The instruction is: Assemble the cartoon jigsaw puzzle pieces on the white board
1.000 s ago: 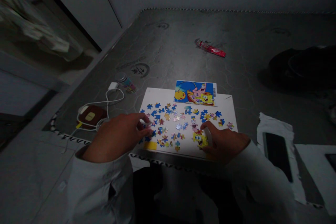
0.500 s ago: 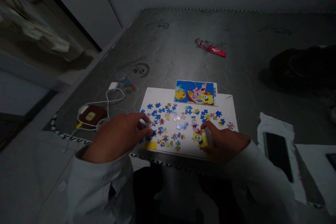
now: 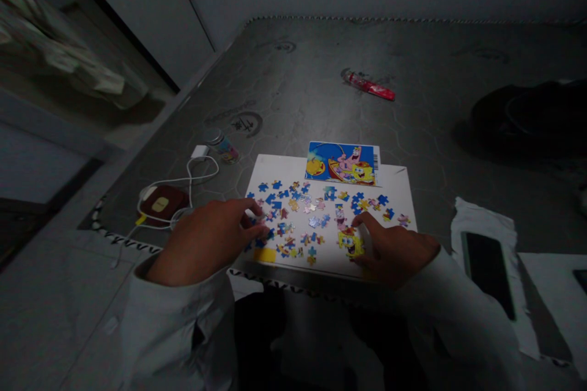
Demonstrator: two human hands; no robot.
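A white board (image 3: 279,166) carries many loose jigsaw puzzle pieces (image 3: 313,220), mostly blue, yellow and pink. On its right half lies a joined section of puzzle (image 3: 350,243) showing a yellow square cartoon face with a pink part above it. My right hand (image 3: 395,250) spans this section, index finger at its upper edge and thumb at its lower edge. My left hand (image 3: 215,235) hovers at the board's left side, thumb and index finger apart, over pieces partly hidden by the fingers. A picture card (image 3: 342,162) with the cartoon scene rests at the board's far edge.
Left of the board are a clear jar (image 3: 224,146) with a grey lid, a white cable (image 3: 190,177) and a brown case (image 3: 162,204). A red packet (image 3: 370,85) lies farther back. To the right are a phone (image 3: 488,272) on white cloth and a dark object (image 3: 527,116).
The view shifts very slightly. Both hands and the puzzle pieces keep nearly the same places.
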